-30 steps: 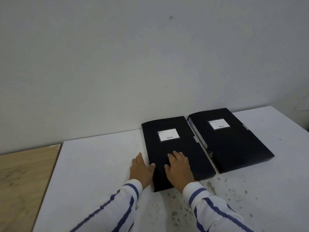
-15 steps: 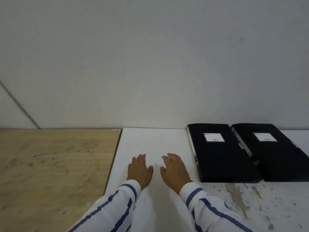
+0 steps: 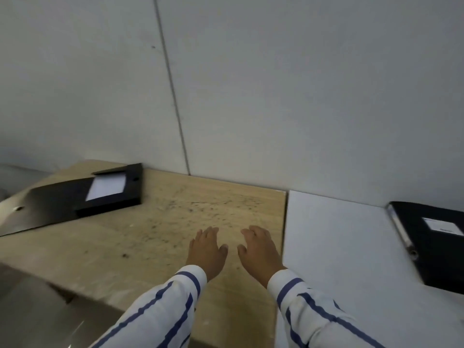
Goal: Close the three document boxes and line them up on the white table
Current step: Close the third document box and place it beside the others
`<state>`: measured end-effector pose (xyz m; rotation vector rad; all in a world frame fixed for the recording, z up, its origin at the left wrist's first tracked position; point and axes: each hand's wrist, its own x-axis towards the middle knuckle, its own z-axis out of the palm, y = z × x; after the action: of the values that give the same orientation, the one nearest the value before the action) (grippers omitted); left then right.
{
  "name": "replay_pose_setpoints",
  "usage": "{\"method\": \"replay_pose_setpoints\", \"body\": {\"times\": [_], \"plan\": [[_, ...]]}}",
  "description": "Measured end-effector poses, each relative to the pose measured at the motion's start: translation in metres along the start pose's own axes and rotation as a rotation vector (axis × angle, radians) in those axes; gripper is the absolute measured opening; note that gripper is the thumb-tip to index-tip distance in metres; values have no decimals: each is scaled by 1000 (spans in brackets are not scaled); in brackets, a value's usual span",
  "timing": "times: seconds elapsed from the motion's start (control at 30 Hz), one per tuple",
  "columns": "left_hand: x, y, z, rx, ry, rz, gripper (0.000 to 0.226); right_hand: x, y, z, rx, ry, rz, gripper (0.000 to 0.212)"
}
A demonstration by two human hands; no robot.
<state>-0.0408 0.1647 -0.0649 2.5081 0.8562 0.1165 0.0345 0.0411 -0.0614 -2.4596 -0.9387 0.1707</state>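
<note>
An open black document box (image 3: 105,194) lies at the far left of the wooden table (image 3: 175,222), its lid (image 3: 45,207) folded out to the left and white paper showing inside. A closed black document box (image 3: 434,244) with a white label lies on the white table (image 3: 334,234) at the right edge of the view. My left hand (image 3: 207,249) and my right hand (image 3: 258,249) hover side by side over the wooden table, palms down, fingers spread, holding nothing. The other closed box is out of view.
A grey wall (image 3: 276,96) with a vertical seam runs behind both tables. A grey metal surface (image 3: 32,305) lies at the lower left below the wooden table's edge.
The view has swung left. Both hands have moved from the closed box across the white table to above the wooden table. The open box has come into view.
</note>
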Motion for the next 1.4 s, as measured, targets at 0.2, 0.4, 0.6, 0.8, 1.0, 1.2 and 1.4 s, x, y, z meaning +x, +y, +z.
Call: {"method": "replay_pose_setpoints", "body": {"times": [0.2, 0.4, 0.6, 0.8, 1.0, 1.2, 1.4], "plan": [[-21, -101, -75, -27, 118, -122, 57, 19, -111, 44, 17, -52, -120, 50], [-16, -179, -118, -75, 197, -231, 57, 48, -194, 85, 64, -105, -248, 48], [18, -241, -133, -104, 233, -320, 56, 94, -250, 139, 90, -151, -342, 46], [82, -304, -152, -111, 211, -411, 56, 166, -285, 197, 108, -211, -338, 45], [133, -357, -168, -148, 192, -500, 56, 231, -317, 234, 53, -298, -359, 46], [173, -411, -186, -182, 195, -526, 57, 271, -352, 272, 45, -319, -355, 47], [210, -487, -205, -211, 171, -573, 57, 303, -399, 319, 34, -333, -343, 47]]}}
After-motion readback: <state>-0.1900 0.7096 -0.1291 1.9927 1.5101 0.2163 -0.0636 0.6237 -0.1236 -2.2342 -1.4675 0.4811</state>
